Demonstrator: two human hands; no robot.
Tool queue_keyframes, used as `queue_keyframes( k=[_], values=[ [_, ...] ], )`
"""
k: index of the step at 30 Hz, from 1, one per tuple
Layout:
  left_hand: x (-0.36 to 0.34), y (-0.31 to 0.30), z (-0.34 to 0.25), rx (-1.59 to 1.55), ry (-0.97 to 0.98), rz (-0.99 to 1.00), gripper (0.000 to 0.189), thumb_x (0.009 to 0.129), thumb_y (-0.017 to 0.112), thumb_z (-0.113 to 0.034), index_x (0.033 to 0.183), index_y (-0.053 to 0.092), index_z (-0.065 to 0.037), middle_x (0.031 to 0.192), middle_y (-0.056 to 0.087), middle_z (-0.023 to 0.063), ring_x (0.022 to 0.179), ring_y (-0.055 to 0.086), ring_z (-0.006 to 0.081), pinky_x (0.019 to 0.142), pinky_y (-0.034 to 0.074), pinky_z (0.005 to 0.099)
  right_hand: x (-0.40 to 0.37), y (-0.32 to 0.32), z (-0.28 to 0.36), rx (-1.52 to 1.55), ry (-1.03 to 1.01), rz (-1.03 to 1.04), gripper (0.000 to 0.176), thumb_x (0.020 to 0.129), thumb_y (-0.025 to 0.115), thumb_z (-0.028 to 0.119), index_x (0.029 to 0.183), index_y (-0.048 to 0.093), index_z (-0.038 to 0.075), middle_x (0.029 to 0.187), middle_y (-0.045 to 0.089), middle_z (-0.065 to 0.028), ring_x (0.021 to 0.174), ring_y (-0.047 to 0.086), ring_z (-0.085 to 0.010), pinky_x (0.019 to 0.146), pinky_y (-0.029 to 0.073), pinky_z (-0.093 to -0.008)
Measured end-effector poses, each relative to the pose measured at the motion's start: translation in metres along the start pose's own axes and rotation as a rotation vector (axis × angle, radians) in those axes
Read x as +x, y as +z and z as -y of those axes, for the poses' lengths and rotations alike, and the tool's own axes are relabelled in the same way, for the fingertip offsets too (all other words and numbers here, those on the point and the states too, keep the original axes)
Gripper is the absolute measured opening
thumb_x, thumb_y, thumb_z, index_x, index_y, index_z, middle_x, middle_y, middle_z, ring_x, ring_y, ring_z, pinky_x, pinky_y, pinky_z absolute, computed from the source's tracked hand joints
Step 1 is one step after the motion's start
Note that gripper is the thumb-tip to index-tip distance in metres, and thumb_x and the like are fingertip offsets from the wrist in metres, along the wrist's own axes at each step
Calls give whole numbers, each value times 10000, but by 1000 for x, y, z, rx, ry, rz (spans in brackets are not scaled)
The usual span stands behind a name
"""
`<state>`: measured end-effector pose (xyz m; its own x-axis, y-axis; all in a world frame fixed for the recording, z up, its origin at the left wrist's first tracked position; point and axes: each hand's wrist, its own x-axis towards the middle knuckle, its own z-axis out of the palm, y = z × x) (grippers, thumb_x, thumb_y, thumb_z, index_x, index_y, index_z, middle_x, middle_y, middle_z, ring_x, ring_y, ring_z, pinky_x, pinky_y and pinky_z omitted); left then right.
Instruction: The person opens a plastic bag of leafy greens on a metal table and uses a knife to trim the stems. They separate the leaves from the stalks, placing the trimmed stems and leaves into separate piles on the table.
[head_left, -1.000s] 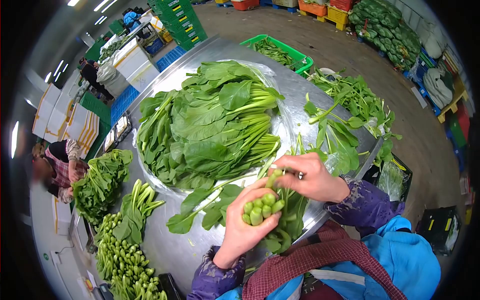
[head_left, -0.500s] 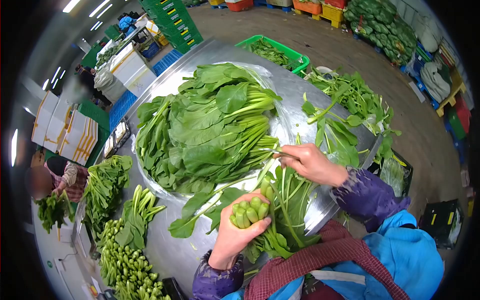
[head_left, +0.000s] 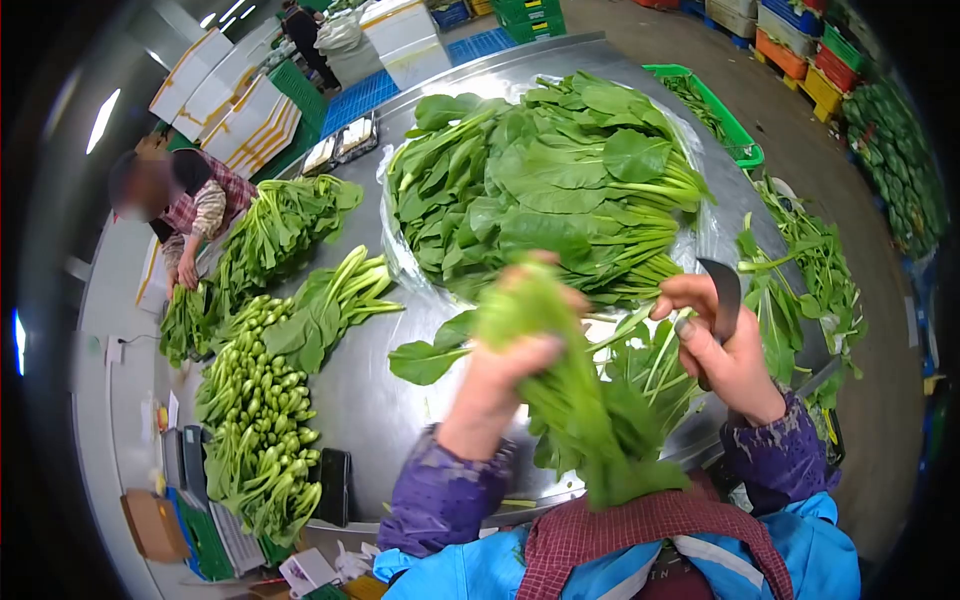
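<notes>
My left hand (head_left: 500, 370) is closed round a bunch of leafy greens (head_left: 595, 420), stem ends up and leaves hanging toward my apron; motion smears both. My right hand (head_left: 738, 362) holds a small knife (head_left: 724, 295), its dark curved blade pointing up past the fingers. Beyond my hands lies a big pile of leafy greens (head_left: 560, 190) on a clear plastic sheet (head_left: 405, 262), stems facing right. Loose stalks and leaves (head_left: 650, 365) lie on the metal table (head_left: 365, 400) beneath and between my hands.
At the left stand stacked trimmed bunches (head_left: 262, 390), with a co-worker (head_left: 205, 205) handling greens behind them. A dark phone-like object (head_left: 335, 487) lies near the table's front edge. Discarded leaves (head_left: 820, 260) heap along the right edge, near a green crate (head_left: 735, 125).
My left hand has lifted and turned the bunch, so its leaves now swing down to the right. My right hand has moved right, away from the pile's stems, with the knife raised. The view has shifted left.
</notes>
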<state>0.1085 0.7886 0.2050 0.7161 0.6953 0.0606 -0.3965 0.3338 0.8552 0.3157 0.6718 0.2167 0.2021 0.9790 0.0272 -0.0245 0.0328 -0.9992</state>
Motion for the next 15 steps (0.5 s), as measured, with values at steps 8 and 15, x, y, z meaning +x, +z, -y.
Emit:
queue_keyframes(
  k=[8,15],
  values=[
    [-55,-117,-64,-503,624,-198,553,784,639,-23,1273,413,-149,1131,540,31,1044,517,210,984,346,442,11,5,-63,59,246,139,228,920,521,116,1101,525,-23,880,609,-60,475,445,-51,438,368,-197],
    [-84,-158,-118,217,801,-852,511,840,602,-29,1317,422,-63,1256,542,98,1036,567,213,926,460,346,13,43,-89,26,510,352,364,875,591,148,1185,463,6,878,578,-29,600,520,-60,467,409,-196]
  ],
)
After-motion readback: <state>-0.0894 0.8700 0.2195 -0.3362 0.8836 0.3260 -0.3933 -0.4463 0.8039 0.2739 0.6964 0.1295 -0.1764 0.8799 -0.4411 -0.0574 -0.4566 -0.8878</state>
